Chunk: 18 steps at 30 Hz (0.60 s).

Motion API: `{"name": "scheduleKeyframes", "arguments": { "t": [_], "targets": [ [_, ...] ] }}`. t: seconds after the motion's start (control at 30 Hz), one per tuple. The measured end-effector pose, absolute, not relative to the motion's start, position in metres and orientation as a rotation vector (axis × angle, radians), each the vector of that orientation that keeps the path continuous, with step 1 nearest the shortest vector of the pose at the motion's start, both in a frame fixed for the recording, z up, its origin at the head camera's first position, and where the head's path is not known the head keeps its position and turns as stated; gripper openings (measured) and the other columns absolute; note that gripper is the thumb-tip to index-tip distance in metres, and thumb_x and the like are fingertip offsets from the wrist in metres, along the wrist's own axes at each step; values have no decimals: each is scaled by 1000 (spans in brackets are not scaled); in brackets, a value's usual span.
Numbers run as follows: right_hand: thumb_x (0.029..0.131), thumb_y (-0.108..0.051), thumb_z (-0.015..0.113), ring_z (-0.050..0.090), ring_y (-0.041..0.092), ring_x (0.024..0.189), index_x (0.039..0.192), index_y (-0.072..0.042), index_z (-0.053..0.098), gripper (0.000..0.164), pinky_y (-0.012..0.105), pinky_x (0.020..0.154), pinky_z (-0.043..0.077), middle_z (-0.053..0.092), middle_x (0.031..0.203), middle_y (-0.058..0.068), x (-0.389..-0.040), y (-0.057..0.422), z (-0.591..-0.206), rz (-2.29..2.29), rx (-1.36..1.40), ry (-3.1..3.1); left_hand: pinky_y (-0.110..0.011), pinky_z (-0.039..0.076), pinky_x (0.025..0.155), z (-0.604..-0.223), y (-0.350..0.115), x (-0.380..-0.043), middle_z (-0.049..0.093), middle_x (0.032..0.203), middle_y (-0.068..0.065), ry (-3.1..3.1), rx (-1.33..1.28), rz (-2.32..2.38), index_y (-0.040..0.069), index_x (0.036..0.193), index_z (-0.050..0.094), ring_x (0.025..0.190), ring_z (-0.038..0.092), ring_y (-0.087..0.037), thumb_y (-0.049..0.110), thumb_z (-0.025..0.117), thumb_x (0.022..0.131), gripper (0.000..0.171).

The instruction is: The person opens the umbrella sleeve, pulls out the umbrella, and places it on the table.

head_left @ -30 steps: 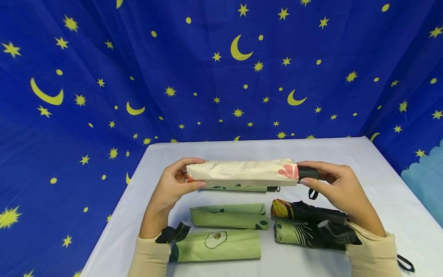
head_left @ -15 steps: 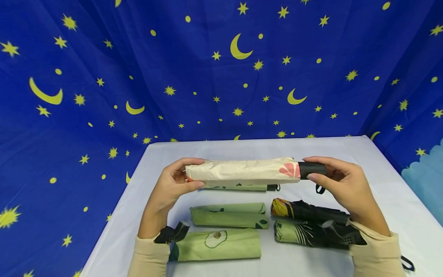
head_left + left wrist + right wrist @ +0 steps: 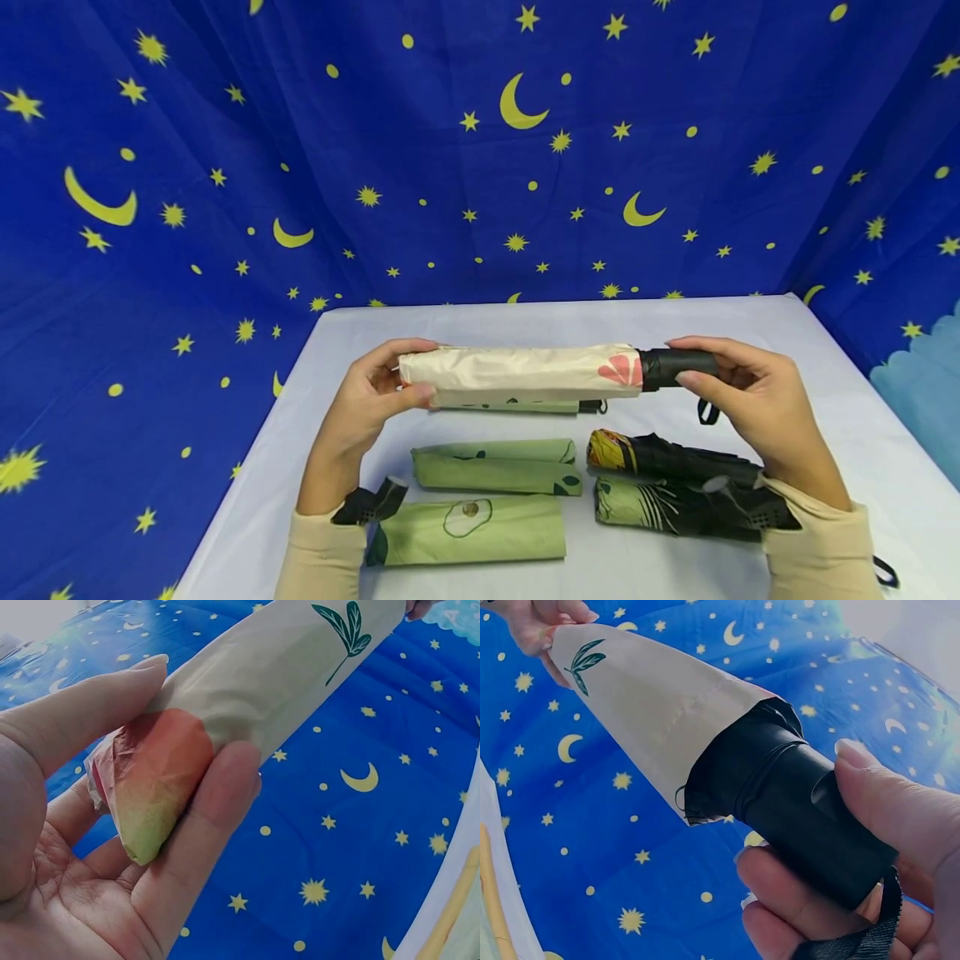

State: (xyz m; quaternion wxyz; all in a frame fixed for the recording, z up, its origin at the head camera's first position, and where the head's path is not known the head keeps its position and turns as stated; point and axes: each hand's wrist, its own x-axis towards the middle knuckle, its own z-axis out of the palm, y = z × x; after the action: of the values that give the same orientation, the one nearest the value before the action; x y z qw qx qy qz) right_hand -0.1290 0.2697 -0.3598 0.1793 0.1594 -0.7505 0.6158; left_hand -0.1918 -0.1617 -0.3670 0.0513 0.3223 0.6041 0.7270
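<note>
A cream umbrella sleeve [image 3: 517,371] with a pink print is held level above the table, a folded umbrella [image 3: 678,369] sticking out of its right end. My left hand [image 3: 371,400] grips the sleeve's far left end, where an orange and yellow print [image 3: 161,776] shows between thumb and fingers in the left wrist view. My right hand [image 3: 757,404] holds the umbrella's black handle [image 3: 821,825], its wrist strap [image 3: 862,941] hanging below. Some folded black cloth [image 3: 739,761] shows at the sleeve's mouth in the right wrist view. The rest of the umbrella is hidden inside.
Two green sleeves [image 3: 495,468], one with an avocado print [image 3: 468,529], lie on the white table [image 3: 360,329]. To their right lie two dark folded umbrellas [image 3: 675,458]. Partly hidden behind the held sleeve is another green umbrella [image 3: 540,407]. A starry blue curtain [image 3: 450,167] encloses the table.
My right hand has moved to the right with the handle, and more of the black umbrella now shows outside the sleeve. My left hand has stayed nearly in place, shifting slightly left.
</note>
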Motion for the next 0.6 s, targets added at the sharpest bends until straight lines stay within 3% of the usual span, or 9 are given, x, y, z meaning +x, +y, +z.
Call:
{"name": "scheduleKeyframes", "arguments": {
  "t": [0.37,0.6],
  "targets": [
    [88,14,71,62,13,68,121,10,68,33,24,55,45,76,97,9,-130,272,-361,1787,438,-2076,-35,62,70,-368,-165,-195,62,132,-15,1829,1027,2216,1,132,63,96,64,-23,-12,68,91,43],
    [89,13,71,60,15,67,121,10,68,32,26,54,41,74,94,10,-130,274,-361,1791,411,-2055,-32,61,72,-368,-168,-194,62,131,-14,1797,985,2269,2,132,64,95,65,-21,-10,72,89,45]
  ]
}}
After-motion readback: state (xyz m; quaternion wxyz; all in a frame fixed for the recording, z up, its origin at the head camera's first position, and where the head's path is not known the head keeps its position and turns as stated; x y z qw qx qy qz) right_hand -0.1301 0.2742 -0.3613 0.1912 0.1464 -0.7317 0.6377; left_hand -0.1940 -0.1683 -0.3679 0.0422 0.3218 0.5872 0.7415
